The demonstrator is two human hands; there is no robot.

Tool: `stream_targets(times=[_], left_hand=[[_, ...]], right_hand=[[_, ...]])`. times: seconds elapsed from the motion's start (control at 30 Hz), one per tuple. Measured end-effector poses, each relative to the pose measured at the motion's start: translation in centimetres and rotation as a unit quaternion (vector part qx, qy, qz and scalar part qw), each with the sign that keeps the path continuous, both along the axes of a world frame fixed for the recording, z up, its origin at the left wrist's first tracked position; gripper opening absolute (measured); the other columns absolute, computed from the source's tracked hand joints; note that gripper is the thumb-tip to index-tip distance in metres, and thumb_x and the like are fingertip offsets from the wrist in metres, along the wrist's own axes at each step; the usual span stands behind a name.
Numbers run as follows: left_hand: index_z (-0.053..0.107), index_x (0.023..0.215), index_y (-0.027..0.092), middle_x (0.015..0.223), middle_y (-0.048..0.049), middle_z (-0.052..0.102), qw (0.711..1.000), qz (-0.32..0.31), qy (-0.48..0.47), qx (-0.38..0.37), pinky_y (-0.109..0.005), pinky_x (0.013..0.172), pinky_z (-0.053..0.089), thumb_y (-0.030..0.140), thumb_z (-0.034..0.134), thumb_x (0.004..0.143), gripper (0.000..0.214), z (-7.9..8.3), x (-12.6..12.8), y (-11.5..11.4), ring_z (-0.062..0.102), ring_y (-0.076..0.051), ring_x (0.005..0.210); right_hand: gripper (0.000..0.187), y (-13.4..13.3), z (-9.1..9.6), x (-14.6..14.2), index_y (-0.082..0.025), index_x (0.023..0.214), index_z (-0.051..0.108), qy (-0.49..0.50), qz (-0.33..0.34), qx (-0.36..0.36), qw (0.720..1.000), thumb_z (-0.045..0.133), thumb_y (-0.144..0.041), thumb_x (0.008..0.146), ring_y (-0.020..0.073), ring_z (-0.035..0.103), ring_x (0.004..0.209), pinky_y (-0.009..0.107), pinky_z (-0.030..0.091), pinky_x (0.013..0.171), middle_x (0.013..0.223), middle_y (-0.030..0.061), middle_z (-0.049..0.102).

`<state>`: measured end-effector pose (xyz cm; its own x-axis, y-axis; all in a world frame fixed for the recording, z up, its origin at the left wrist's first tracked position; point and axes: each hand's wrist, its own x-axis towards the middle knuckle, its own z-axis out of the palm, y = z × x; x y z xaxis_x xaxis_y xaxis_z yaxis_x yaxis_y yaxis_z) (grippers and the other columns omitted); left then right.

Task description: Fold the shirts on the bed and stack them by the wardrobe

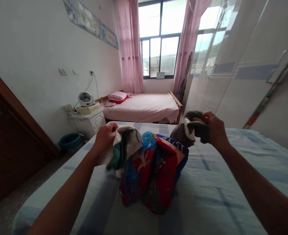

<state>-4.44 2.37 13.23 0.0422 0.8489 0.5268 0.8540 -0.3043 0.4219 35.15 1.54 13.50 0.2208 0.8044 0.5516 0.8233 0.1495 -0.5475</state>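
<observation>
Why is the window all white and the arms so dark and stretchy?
In the head view, daylight blows out the window, so the backlit left hand on its white-green cloth and right hand on its grey cloth look dim; the wide lens stretches the forearms near the edges; glare streaks the glossy wardrobe.

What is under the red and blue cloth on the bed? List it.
The pale checked bedsheet shows all around the red and blue cloth, so it rests on that. The bunched folds cover the spot beneath; anything there is hidden.
</observation>
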Motion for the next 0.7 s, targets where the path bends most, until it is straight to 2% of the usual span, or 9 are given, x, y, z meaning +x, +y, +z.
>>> stream_targets(times=[0.1, 0.17, 0.23, 0.3, 0.37, 0.43, 0.53, 0.63, 0.7], left_hand=[[0.056, 0.078, 0.016, 0.083, -0.0093, 0.06, 0.992, 0.061, 0.104, 0.04, -0.034, 0.075, 0.043, 0.028, 0.043, 0.084, 0.019, -1.3, 0.2, -0.7, 0.057, -0.025, 0.082], [0.055, 0.081, 0.017, 0.095, -0.0113, 0.059, 0.987, 0.048, 0.132, 0.082, -0.037, 0.084, 0.041, 0.026, 0.038, 0.088, 0.02, -2.5, 1.0, -1.5, 0.055, -0.026, 0.093], [0.054, 0.083, 0.017, 0.099, -0.01, 0.059, 0.986, -0.03, 0.141, 0.078, -0.036, 0.087, 0.041, 0.023, 0.037, 0.088, 0.018, -3.8, 2.3, -2.5, 0.053, -0.024, 0.096], [0.055, 0.089, 0.018, 0.097, -0.0076, 0.059, 0.982, -0.124, 0.139, 0.032, -0.033, 0.083, 0.043, 0.025, 0.042, 0.088, 0.014, -5.2, 4.1, -3.4, 0.054, -0.022, 0.094], [0.054, 0.103, 0.02, 0.1, -0.0064, 0.059, 0.971, -0.192, 0.145, -0.004, -0.033, 0.081, 0.044, 0.034, 0.052, 0.084, 0.024, -6.7, 5.9, -4.1, 0.055, -0.022, 0.094], [0.054, 0.111, 0.022, 0.105, -0.0062, 0.058, 0.96, -0.23, 0.157, -0.006, -0.033, 0.081, 0.044, 0.038, 0.06, 0.079, 0.036, -8.1, 7.5, -4.6, 0.054, -0.022, 0.096], [0.062, 0.091, 0.021, 0.1, -0.0062, 0.058, 0.956, -0.239, 0.167, 0.009, -0.03, 0.077, 0.044, 0.031, 0.052, 0.084, 0.016, -9.8, 9.4, -4.3, 0.056, -0.02, 0.091], [0.059, 0.076, 0.018, 0.089, -0.0051, 0.059, 0.964, -0.227, 0.134, 0.015, -0.026, 0.068, 0.043, 0.022, 0.042, 0.088, 0.021, -9.3, 10.7, -3.3, 0.057, -0.016, 0.077], [0.057, 0.074, 0.018, 0.085, -0.0039, 0.058, 0.972, -0.223, 0.059, 0.04, -0.024, 0.064, 0.043, 0.018, 0.043, 0.086, 0.018, -6.9, 11.3, -2.3, 0.056, -0.014, 0.071]], right_hand=[[0.041, -1.2, -2.0, 1.9, -0.015, 0.107, 0.055, -0.228, -0.133, -0.09, 0.96, 0.043, -0.048, 0.087, 0.0199, 0.059, 0.062, 0.029, 0.037, 0.059, 0.064, 0.0044, 0.06], [0.037, -2.2, -4.4, 2.2, -0.016, 0.115, 0.054, -0.293, -0.159, -0.093, 0.938, 0.042, -0.04, 0.088, 0.0217, 0.062, 0.065, 0.03, 0.039, 0.059, 0.074, 0.0089, 0.065], [0.029, -3.5, -7.2, 1.7, -0.02, 0.107, 0.06, -0.325, -0.089, -0.108, 0.935, 0.043, -0.033, 0.087, 0.0218, 0.063, 0.072, 0.031, 0.042, 0.062, 0.089, 0.0109, 0.066], [0.022, -5.1, -9.7, 0.4, -0.023, 0.09, 0.065, -0.31, 0.034, -0.165, 0.936, 0.045, -0.032, 0.085, 0.0212, 0.064, 0.078, 0.031, 0.045, 0.067, 0.092, 0.0085, 0.066], [0.02, -6.5, -11.6, -1.5, -0.024, 0.086, 0.064, -0.227, 0.122, -0.203, 0.945, 0.049, -0.036, 0.082, 0.022, 0.064, 0.083, 0.032, 0.047, 0.072, 0.091, 0.0073, 0.066], [0.022, -7.7, -12.7, -3.7, -0.022, 0.092, 0.063, -0.107, 0.168, -0.194, 0.961, 0.05, -0.036, 0.081, 0.023, 0.063, 0.088, 0.034, 0.047, 0.078, 0.095, 0.0081, 0.067], [0.019, -8.1, -13.0, -7.2, -0.022, 0.089, 0.062, 0.119, 0.203, -0.173, 0.956, 0.05, -0.033, 0.08, 0.0224, 0.062, 0.086, 0.034, 0.047, 0.077, 0.091, 0.0062, 0.069], [0.023, -6.8, -11.5, -10.4, -0.02, 0.087, 0.062, 0.366, 0.266, -0.145, 0.88, 0.053, -0.038, 0.078, 0.0195, 0.061, 0.074, 0.032, 0.049, 0.066, 0.082, 0.0037, 0.069], [0.026, -5.3, -9.1, -11.5, -0.019, 0.086, 0.062, 0.459, 0.31, -0.12, 0.824, 0.058, -0.043, 0.074, 0.0165, 0.059, 0.067, 0.029, 0.048, 0.062, 0.078, 0.002, 0.068]])
